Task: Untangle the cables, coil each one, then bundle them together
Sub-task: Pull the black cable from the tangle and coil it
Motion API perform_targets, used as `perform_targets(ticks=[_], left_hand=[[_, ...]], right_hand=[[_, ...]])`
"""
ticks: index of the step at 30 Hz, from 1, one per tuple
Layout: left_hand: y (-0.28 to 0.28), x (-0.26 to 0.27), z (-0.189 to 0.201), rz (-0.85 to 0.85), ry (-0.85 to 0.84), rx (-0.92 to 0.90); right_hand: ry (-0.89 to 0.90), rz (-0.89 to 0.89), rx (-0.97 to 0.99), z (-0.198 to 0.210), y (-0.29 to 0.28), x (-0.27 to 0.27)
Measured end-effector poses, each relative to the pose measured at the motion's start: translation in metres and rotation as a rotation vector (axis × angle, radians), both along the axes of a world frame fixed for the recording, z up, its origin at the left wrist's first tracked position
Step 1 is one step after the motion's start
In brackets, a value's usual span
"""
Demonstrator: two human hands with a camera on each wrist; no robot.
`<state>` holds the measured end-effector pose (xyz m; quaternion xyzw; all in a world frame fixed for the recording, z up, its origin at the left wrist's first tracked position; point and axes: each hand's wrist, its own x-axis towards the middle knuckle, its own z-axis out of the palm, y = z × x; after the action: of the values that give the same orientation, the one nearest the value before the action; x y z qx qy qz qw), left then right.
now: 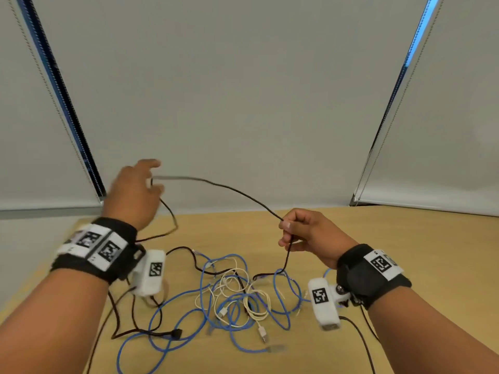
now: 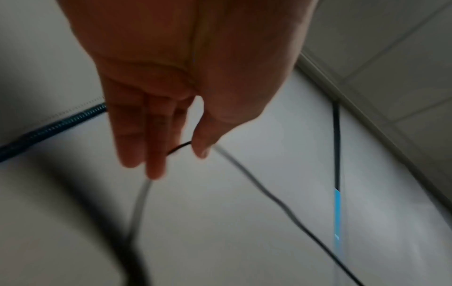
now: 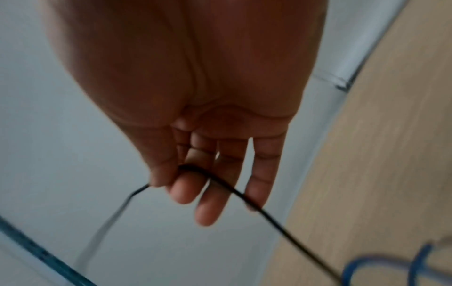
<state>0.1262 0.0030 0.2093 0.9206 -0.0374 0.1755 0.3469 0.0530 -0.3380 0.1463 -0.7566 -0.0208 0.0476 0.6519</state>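
Note:
A thin black cable [image 1: 229, 188] stretches through the air between my two hands. My left hand [image 1: 155, 179] is raised at the left above the table's far edge. It holds the cable between thumb and fingers [image 2: 154, 154], and the cable [image 2: 269, 195] is blurred there. My right hand [image 1: 285, 225] is lower, at the right, and pinches the same cable [image 3: 269, 214] between thumb and forefinger [image 3: 183, 191]. From both hands the black cable drops to a tangle of blue cable [image 1: 283, 290] and white cable [image 1: 253, 300] on the wooden table [image 1: 351, 228].
A black plug [image 1: 176, 333] lies at the tangle's front left, and a white USB plug [image 1: 262, 333] at its front. Pale roller blinds [image 1: 243, 90] hang behind the table. The table's left edge [image 1: 54, 241] runs near my left wrist.

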Motion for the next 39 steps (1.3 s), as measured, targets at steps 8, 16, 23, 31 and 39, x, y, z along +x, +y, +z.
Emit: perform_targets(ticks=[8,16,23,31,39], left_hand=[[-0.136,-0.073,-0.071,-0.587,0.263,-0.498],[-0.103,-0.068,-0.12,-0.547,0.433,-0.639],[-0.082,-0.061,-0.089,-0.613,0.382,-0.702],[-0.077,-0.066,-0.059,-0.729,0.504,-1.084],[-0.062,-0.068,-0.049,-0.68,0.492,-1.651]], right_hand=[[-0.049,0.022,0.542,0.042,0.042,0.019],[-0.112,-0.307,0.511,0.065,-0.015,0.012],[-0.185,-0.552,-0.268,0.01,-0.018,-0.009],[-0.187,0.178,-0.285,-0.001,0.028,-0.026],[-0.159,0.02,-0.424,-0.02,0.031,-0.021]])
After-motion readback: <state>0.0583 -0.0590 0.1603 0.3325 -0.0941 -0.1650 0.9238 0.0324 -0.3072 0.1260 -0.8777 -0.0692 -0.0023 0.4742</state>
